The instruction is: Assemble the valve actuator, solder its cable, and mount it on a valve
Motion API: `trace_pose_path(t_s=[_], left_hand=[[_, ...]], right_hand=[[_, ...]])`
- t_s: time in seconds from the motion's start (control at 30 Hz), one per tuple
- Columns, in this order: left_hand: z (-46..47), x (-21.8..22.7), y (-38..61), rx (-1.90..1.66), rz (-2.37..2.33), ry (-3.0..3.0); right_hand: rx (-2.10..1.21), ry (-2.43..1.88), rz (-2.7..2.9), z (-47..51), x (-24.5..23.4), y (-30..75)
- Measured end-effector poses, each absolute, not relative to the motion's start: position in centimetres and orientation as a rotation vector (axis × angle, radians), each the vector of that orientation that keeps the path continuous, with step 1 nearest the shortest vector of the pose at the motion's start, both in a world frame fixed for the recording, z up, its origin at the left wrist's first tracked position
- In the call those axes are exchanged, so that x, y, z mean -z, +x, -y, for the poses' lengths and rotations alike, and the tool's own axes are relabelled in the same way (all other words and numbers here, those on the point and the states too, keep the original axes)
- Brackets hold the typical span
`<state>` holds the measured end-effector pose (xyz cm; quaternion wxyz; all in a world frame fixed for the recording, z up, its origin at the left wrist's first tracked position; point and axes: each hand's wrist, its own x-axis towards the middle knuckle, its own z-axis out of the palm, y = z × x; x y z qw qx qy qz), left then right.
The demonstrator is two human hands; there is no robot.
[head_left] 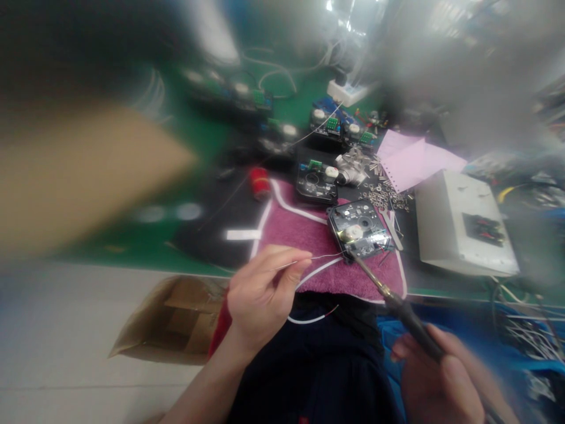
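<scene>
Between thumb and forefinger, my left hand (265, 291) pinches a thin solder wire (325, 257), its far end at the lower left edge of a black circuit board unit (362, 222). My right hand (445, 368) is wrapped round the handle of a soldering iron (412, 321). The iron's tip reaches the same edge of the unit, close to the wire's end; whether the two touch I cannot tell. Under the unit lies a purple towel (286, 235) with white trim. A white cable (309, 321) with a bared end hangs below the left hand.
A second board unit (316, 181) and a red spool (259, 182) lie behind. Right of them are loose nuts (379, 196), a wrench (392, 228), pink paper (408, 159) and a pale metal box (459, 224). A cardboard box (176, 321) stands below the table edge at left.
</scene>
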<state>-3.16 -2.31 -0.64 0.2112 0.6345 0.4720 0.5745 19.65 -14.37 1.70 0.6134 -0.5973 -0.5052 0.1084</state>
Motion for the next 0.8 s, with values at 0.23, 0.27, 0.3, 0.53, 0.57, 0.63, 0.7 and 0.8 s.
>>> trace_pose_path(t_s=[0.23,0.27,0.3,0.53,0.57,0.63,0.7,0.8], left_hand=[[2.3,0.6,-3.2,-1.598,-1.308,1.751],[2.4,0.4,-3.1,-1.602,-1.308,1.721],[2.5,0.2,-3.1,-1.609,-1.316,1.679],[2.1,-0.8,-1.6,-1.791,-1.361,1.404],[2.0,-0.6,-1.3,-1.803,-1.339,1.397],[1.7,-0.2,-1.0,-1.811,-1.313,1.39],[1.6,0.2,-1.0,-1.806,-1.314,1.395],[1.7,0.3,-1.1,-1.792,-1.328,1.405]], right_hand=[[-0.18,-1.359,1.114,14.5,-1.9,19.6],[-0.209,-1.362,1.103,14.5,-2.0,19.7],[-0.242,-1.365,1.094,14.5,-2.2,19.7],[-0.225,-1.24,1.017,12.9,-3.3,18.1],[-0.224,-1.226,1.032,12.6,-3.4,18.0],[-0.22,-1.213,1.077,12.3,-3.3,18.0],[-0.239,-1.21,1.122,12.2,-3.0,18.5],[-0.318,-1.212,1.167,12.4,-2.4,19.5]])
